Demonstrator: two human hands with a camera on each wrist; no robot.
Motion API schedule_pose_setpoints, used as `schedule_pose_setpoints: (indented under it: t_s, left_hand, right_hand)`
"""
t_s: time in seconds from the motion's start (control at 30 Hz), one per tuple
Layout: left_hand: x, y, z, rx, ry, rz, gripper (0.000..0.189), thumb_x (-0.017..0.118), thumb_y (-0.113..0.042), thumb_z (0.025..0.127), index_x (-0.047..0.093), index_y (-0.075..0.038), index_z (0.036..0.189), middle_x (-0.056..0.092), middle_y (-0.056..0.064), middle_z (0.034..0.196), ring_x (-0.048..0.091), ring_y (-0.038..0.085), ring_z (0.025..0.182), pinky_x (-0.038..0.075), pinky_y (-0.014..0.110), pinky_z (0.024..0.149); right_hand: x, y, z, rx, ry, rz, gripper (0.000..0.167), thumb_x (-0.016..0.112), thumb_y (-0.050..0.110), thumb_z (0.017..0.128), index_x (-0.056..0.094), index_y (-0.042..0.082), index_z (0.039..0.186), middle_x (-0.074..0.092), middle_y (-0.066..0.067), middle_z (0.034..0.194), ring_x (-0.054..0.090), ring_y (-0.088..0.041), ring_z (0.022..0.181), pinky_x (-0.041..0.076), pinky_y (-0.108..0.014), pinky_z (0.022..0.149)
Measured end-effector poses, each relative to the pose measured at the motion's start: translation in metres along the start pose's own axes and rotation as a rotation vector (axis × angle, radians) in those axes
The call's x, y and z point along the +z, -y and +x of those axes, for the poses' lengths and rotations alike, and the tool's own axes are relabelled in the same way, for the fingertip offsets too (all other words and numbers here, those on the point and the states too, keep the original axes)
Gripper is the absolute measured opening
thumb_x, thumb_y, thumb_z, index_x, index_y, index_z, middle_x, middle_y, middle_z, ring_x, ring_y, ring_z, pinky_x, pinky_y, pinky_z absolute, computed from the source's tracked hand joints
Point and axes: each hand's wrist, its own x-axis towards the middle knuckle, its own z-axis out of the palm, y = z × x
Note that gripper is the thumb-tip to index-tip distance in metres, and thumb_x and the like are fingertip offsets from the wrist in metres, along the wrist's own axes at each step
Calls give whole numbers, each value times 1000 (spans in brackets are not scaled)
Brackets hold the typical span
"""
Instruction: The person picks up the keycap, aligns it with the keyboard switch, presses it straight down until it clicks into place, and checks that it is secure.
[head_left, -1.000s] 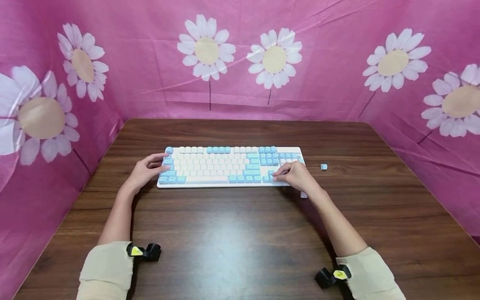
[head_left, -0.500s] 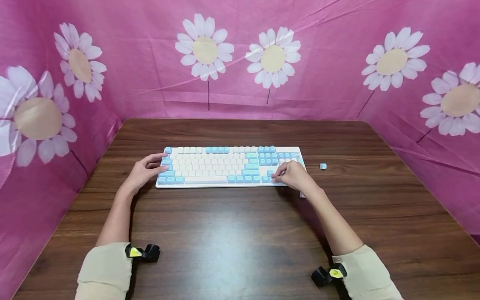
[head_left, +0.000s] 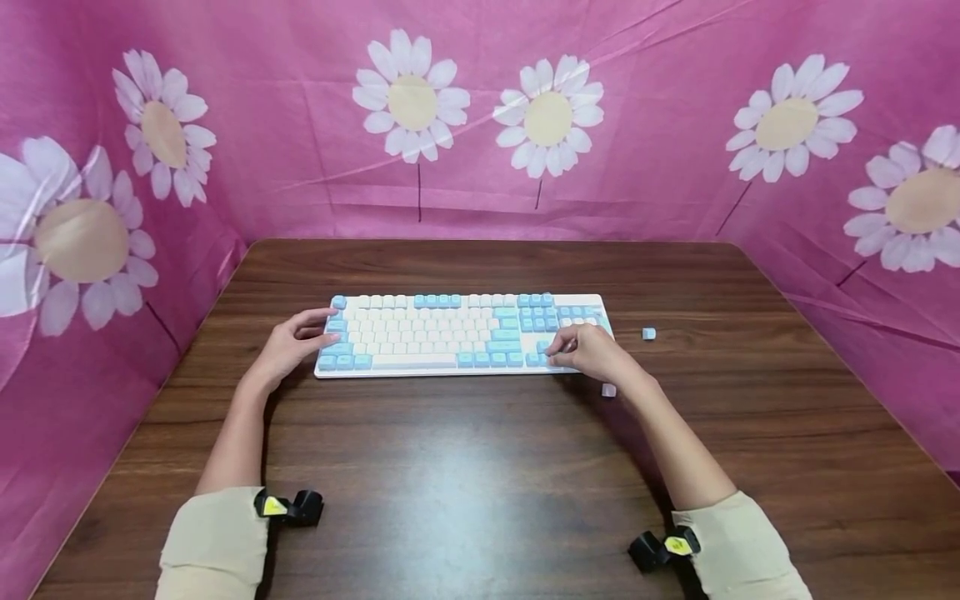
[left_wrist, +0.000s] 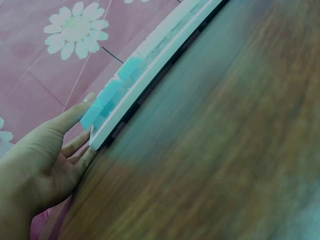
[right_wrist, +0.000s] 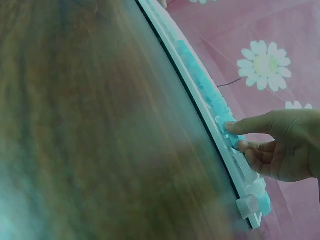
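Note:
A white keyboard with white and light-blue keycaps lies on the table. My left hand holds its left end. In the left wrist view its thumb lies over the blue keycaps, and the other fingers touch the end near the tabletop. My right hand is over the lower right of the keyboard, by the arrow keys. Its thumb and forefinger pinch a blue keycap; whether that keycap is seated or lifted I cannot tell. The hand hides part of the number pad.
Right of the keyboard lies a loose light-blue keycap. Another loose keycap, whitish, is just off the keyboard's front edge, beside my right forearm. The dark wooden table is backed by a pink flowered cloth.
Both hands keep the same places on the keyboard. The right hand shifts only very slightly; the whitish keycap beside the forearm shows a little differently. The camera sways a little.

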Motion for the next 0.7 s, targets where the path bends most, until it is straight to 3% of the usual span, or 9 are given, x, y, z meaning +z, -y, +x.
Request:
schedule_pose_setpoints:
  t_s: [0.43,0.7]
  left_hand:
    - [0,-2,0,6,-5,6,57,65,-31,87,45,-7,134,39,15,136,39,33,119,35,41,90]
    - [1,1,0,8,-8,5,56,65,-31,87,46,-6,134,40,15,136,40,32,119,35,39,90]
  right_hand:
    - [-6,3,-2,-38,44,-54,4,71,10,80,70,10,84,62,4,76,53,-14,69,42,-30,59]
    - [-17,8,-5,-32,-3,-76,6,68,11,82,71,9,87,63,0,80,53,-15,67,41,-31,59]
